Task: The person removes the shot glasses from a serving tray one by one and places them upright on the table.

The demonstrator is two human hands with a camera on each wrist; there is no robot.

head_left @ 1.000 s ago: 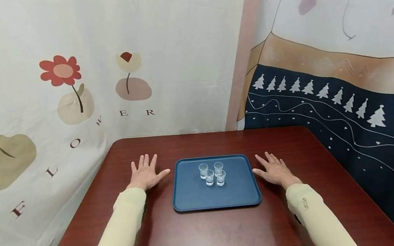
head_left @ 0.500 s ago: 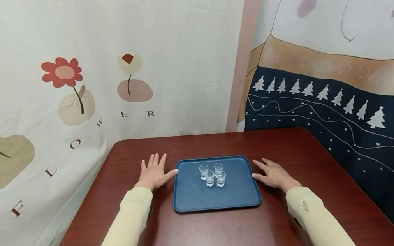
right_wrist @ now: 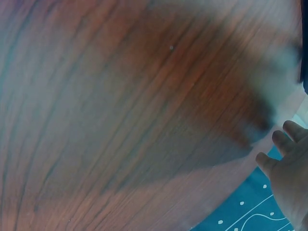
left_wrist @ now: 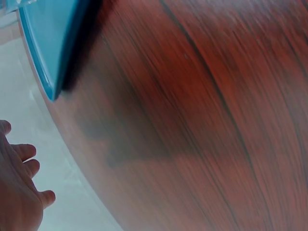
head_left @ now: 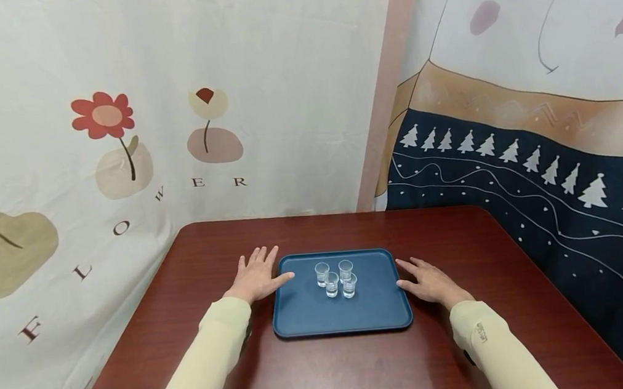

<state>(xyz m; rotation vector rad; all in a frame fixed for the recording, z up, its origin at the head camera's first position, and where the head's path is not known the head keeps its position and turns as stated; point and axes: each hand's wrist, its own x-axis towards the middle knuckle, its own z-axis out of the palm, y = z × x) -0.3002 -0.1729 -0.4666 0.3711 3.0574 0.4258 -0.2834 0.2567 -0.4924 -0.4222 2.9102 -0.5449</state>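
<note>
- Left grip (head_left: 256,281): fingers extended and fanned, thumb held out sideways; in the head view the thumb overlaps the left rim of the tray (actual contact cannot be confirmed).
- Right grip (head_left: 429,282): unclenched, fingers relaxed and slightly bent, thumb pointing inward with its tip at the tray's right rim; touching or just apart, cannot tell.
- Tray (head_left: 302,312): between the two grips, lying flat; matte blue, rectangular, with rounded corners and a thin raised rim. Material appears smooth; plastic or otherwise not determinable.
- Four clear cups: standing upright on the tray, right of the left grip and left of the right grip, in a close cluster. Back-left cup (head_left: 322,274) is nearest the left grip; front-right cup (head_left: 350,286) and back-right cup (head_left: 346,270) are on the right grip's side; front-left cup (head_left: 332,285) sits between. Each is round-mouthed and transparent, narrowing toward the base.
- Surface (head_left: 327,375): below both grips, reddish-brown, with dark streaked wood grain in the wrist views, a dull sheen, and rounded far corners.
- Sleeves: pale yellow-green fabric, one behind each grip; the right sleeve (head_left: 482,334) bears small lettering near the cuff, the left sleeve (head_left: 208,352) looks plain.
- Hanging cloth (head_left: 292,97): beyond the left grip, off-white, lightly creased, printed with flowers and letters.
</note>
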